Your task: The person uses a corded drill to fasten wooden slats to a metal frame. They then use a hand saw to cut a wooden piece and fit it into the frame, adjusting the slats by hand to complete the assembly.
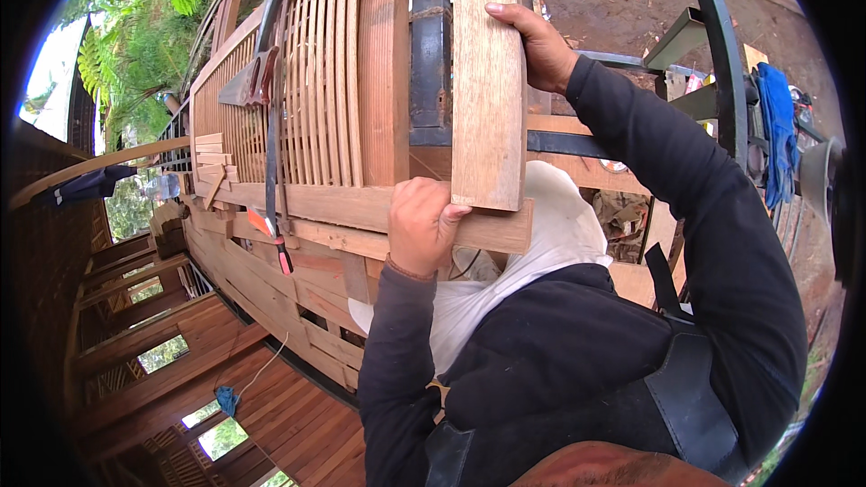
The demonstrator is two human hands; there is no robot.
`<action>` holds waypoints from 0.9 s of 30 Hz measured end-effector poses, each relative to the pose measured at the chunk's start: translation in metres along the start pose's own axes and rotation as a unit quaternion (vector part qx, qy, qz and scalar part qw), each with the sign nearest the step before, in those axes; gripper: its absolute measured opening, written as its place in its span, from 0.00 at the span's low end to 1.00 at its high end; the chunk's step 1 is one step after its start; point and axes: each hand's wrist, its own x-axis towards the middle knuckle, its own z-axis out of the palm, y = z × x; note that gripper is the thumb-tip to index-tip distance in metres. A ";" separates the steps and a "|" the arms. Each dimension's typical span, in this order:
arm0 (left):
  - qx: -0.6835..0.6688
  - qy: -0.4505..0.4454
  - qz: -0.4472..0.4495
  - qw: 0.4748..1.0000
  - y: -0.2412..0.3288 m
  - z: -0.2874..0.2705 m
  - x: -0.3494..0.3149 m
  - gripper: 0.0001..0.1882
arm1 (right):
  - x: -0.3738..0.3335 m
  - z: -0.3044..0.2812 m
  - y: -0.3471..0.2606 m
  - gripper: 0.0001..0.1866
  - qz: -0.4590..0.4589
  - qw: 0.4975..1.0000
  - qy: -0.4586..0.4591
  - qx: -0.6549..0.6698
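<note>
A thick, pale wooden beam (488, 108) lies lengthwise in front of me, its near end over the end of a wooden rail (505, 230). My right hand (538, 47) is closed round the beam's right side, thumb on the top face. My left hand (420, 224) is at the near corner, its thumb against the beam's end and its fingers curled over the rail. To the left stretches a frame of thin wooden slats (317, 72). Across the slats lie a handsaw (245, 83) and a long metal bar (271, 140). A tool with a red and black handle (283, 254) sits near the rail.
A dark metal frame (719, 45) stands at the right, with a blue cloth (776, 131) hanging beyond it. Short wood strips (213, 159) are piled on the left. Offcuts lie on the earth floor (604, 18). Wooden floorboards (298, 406) spread at lower left.
</note>
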 end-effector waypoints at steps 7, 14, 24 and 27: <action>0.008 -0.044 -0.023 0.999 -0.002 -0.005 -0.004 0.25 | -0.001 0.002 0.000 0.25 0.009 1.000 0.000 0.022; -0.291 0.010 -0.227 0.929 0.037 0.000 0.038 0.51 | 0.001 0.000 0.012 0.22 0.008 0.998 0.020 0.064; -0.133 -0.088 -0.249 0.955 0.009 -0.083 0.083 0.50 | -0.005 0.001 0.027 0.38 0.057 0.990 -0.105 -0.073; -0.049 -0.102 -0.246 0.963 -0.010 -0.110 0.056 0.51 | 0.002 -0.008 0.022 0.46 0.066 0.982 -0.100 -0.144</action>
